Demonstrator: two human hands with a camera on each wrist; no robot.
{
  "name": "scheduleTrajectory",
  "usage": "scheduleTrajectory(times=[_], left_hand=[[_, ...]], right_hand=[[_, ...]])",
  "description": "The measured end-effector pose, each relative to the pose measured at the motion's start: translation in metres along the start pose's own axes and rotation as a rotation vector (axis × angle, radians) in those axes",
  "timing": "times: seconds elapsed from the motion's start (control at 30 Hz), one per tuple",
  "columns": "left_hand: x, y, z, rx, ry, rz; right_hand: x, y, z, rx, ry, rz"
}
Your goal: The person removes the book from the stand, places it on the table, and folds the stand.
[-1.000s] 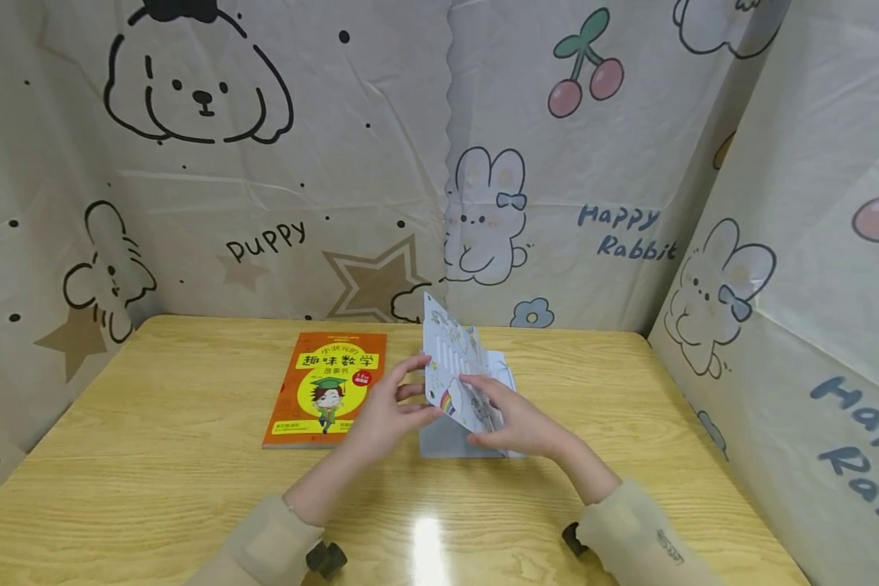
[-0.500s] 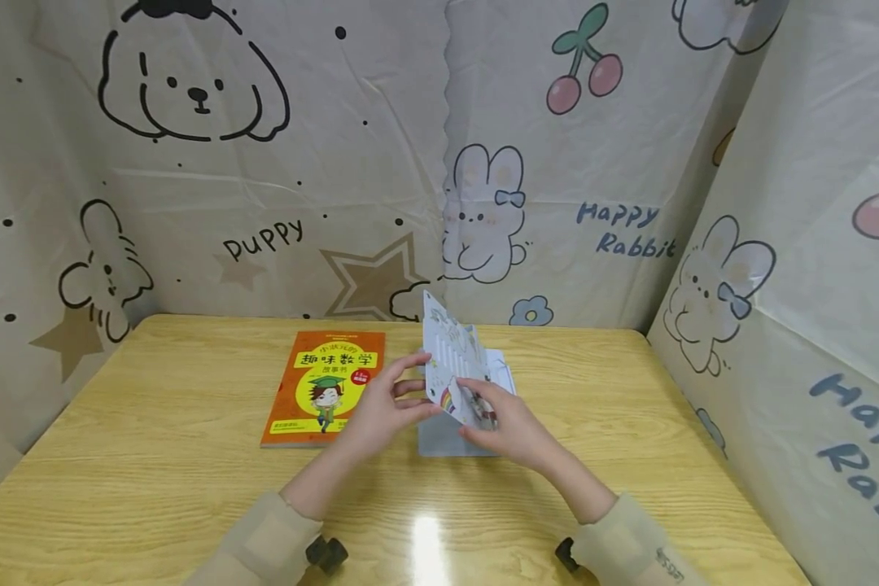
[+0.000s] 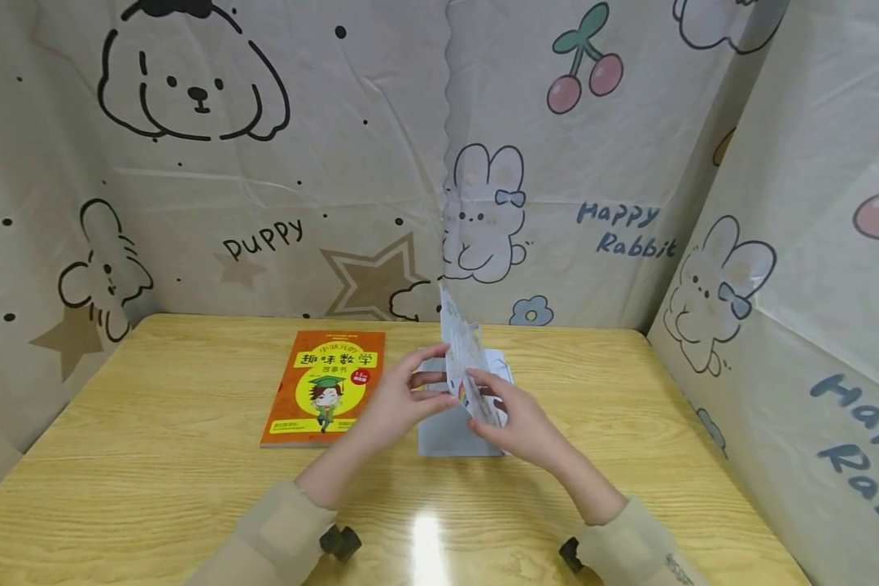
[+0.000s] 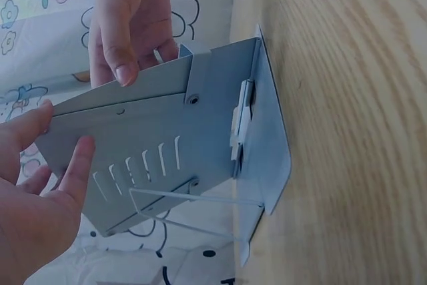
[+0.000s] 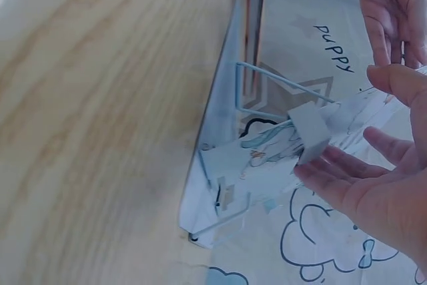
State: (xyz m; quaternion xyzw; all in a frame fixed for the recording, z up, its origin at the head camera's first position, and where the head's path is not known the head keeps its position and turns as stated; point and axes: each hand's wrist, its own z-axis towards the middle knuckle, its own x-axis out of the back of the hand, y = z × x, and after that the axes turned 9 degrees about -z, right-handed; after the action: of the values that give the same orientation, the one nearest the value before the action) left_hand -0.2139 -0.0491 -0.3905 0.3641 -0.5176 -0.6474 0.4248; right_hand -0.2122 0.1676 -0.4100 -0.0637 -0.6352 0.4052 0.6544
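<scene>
A folding metal book stand (image 3: 460,338) stands on the table, its printed panel raised at a steep tilt from a grey base plate (image 3: 450,438). My left hand (image 3: 403,397) holds the panel's left edge, with fingertips on the bare grey back (image 4: 143,135) in the left wrist view. Thumb and fingers of my right hand (image 3: 523,417) pinch the near right side of the panel. Slots, a hinge (image 4: 241,121) and a thin wire support (image 4: 193,198) show on the back. In the right wrist view, right fingers lie beside a folded white clip (image 5: 310,131) on the printed face.
An orange book (image 3: 286,407) with a cartoon child on its cover lies left of the stand, close to my left hand. The wooden table (image 3: 154,456) ends against a patterned cloth (image 3: 381,146) hung behind and at both sides.
The panel has swung to the right and now appears more edge-on. My left hand has followed it rightward, while the right hand has shifted only slightly. The book lies still.
</scene>
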Motion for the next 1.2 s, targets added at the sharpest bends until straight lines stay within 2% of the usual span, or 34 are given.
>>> scheduleTrajectory(times=[0.13, 0.37, 0.7, 0.83, 1.0, 1.2], left_hand=[[-0.005, 0.006, 0.004, -0.009, -0.025, -0.006], [-0.014, 0.027, 0.003, -0.003, -0.069, -0.023], [-0.015, 0.011, 0.019, -0.037, -0.152, -0.05], [-0.015, 0.011, 0.019, -0.047, -0.139, -0.032], [-0.011, 0.011, 0.018, -0.048, -0.094, -0.007], [-0.007, 0.008, 0.016, -0.044, -0.057, -0.021]], right_hand=[[0.005, -0.003, -0.001, 0.017, 0.025, 0.026], [0.012, -0.006, -0.001, -0.005, 0.051, 0.057], [0.017, -0.004, -0.003, -0.03, 0.109, 0.053], [0.017, -0.001, -0.004, -0.038, 0.13, 0.042], [0.017, 0.003, -0.007, -0.053, 0.163, 0.087], [0.021, 0.003, -0.013, -0.086, 0.191, 0.085]])
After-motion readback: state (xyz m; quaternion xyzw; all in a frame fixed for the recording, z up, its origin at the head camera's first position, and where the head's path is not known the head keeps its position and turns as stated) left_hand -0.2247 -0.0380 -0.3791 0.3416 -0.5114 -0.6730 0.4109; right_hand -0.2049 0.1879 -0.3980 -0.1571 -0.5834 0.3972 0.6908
